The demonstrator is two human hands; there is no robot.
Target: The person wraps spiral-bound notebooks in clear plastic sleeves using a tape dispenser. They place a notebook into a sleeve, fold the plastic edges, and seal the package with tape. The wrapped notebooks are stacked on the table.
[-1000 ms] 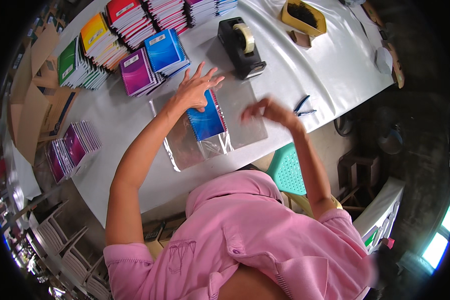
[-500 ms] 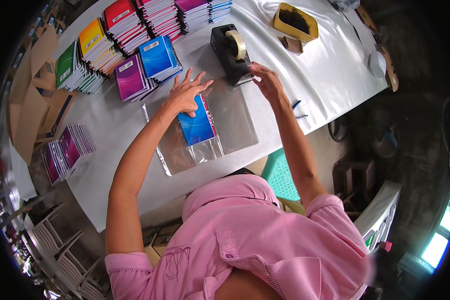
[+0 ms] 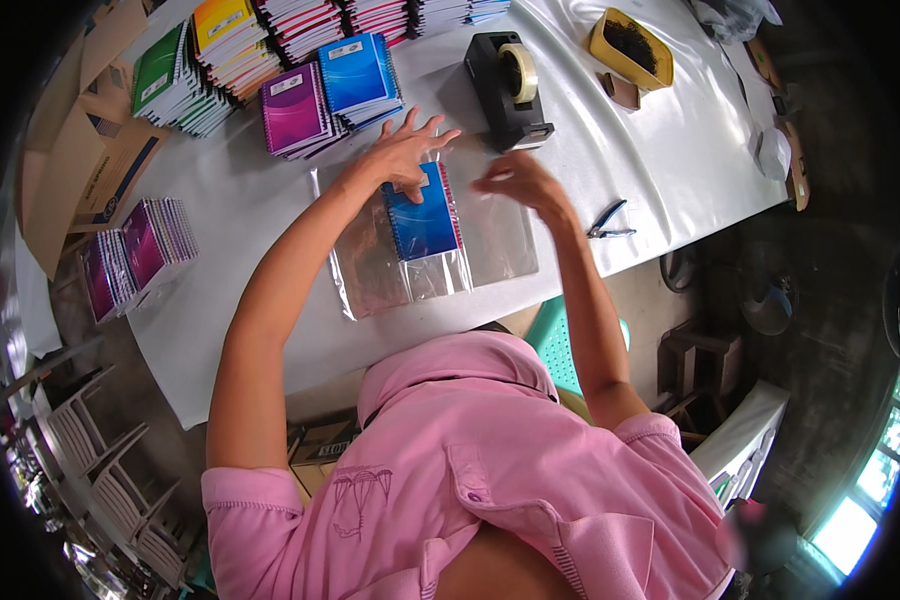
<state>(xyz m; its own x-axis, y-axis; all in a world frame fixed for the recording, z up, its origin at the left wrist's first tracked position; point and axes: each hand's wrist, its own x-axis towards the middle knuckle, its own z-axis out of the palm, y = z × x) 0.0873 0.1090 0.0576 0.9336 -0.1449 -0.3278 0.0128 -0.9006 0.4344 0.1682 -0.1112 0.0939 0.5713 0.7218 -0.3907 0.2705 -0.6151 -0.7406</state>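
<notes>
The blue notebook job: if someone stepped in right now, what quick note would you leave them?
Left hand: flat, fingers spread, pressing the top of the blue notebook.
Right hand: in the air between the notebook and the tape dispenser; blurred, so whether it holds tape is unclear.
Notebook: inside a clear bag on the table.
Done: notebook bagged.
Left: probably taping the bag shut; stacks of unbagged notebooks wait behind.

Right hand point(image 3: 522, 183) motion-blurred, its grip indistinct. Left hand point(image 3: 402, 152) covers the blue notebook's point(image 3: 425, 215) upper end. Notebook stacks point(image 3: 300, 22) at the table's point(image 3: 230, 210) far edge are cropped.
</notes>
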